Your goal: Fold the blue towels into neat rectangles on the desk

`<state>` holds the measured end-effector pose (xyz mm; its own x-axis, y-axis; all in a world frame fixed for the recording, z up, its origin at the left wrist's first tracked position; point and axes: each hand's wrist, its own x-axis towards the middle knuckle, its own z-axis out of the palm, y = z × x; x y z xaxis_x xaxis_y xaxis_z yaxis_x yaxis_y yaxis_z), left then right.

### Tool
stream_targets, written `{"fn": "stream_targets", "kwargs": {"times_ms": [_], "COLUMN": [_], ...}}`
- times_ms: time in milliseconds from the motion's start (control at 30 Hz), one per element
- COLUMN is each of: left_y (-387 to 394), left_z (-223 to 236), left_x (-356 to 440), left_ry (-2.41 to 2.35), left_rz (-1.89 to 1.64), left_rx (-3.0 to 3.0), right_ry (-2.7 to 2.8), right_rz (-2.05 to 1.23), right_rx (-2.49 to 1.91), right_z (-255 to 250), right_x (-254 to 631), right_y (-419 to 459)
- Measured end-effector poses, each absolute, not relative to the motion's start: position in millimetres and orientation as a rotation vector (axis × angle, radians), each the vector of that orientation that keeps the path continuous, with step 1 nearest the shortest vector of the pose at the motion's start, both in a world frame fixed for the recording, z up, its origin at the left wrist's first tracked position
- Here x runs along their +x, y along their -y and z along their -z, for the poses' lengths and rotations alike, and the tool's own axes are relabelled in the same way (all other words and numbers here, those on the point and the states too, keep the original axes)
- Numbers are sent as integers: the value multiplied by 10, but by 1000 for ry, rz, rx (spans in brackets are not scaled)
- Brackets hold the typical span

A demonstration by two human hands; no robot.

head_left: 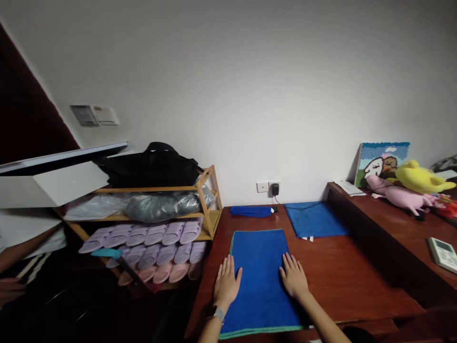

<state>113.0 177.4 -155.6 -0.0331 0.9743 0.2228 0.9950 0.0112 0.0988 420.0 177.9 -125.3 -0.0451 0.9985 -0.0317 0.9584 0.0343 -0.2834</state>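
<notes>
A blue cloth [260, 286] with green edging lies flat on the reddish-brown wooden table [339, 281], its long sides running away from me. My left hand [227, 282] rests flat on its left edge, fingers stretched forward, with a band on the wrist. On the opposite edge my right hand [294, 276] lies palm down, its fingers slightly spread. Neither hand grips anything. Farther back, a folded dark blue cloth [251, 211] lies near the wall. Another blue cloth [316, 219] with white tags is spread to the right of it.
A wooden rack [210, 205] on the left holds a black bag [153, 164] and several slippers [157, 234]. A charger [275, 189] is plugged into the wall. Right, a raised ledge carries plush toys [396, 190] and a remote [443, 253]. Someone's arm [21, 250] shows far left.
</notes>
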Motion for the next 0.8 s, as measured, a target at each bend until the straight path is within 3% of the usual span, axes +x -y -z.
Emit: {"fn": "stream_targets", "kwargs": {"times_ms": [267, 467, 600, 800], "left_y": [-1752, -1897, -2306, -2847], "left_z": [1571, 1568, 1344, 1286], "left_x": [1182, 1159, 1747, 2505], "left_ry": [2159, 2105, 1933, 1877], "left_rz": [325, 388, 545, 485], "left_rx": [-2104, -2087, -2226, -2540], "right_ry": [2196, 2213, 2197, 2199], "right_rz": [-360, -396, -388, -382], "right_rx": [-1985, -1999, -1993, -1988], "right_z": [1008, 1109, 1206, 1263], "right_x": [4211, 4167, 4180, 4189], "right_y": [-2605, -2909, -2913, -2938]}}
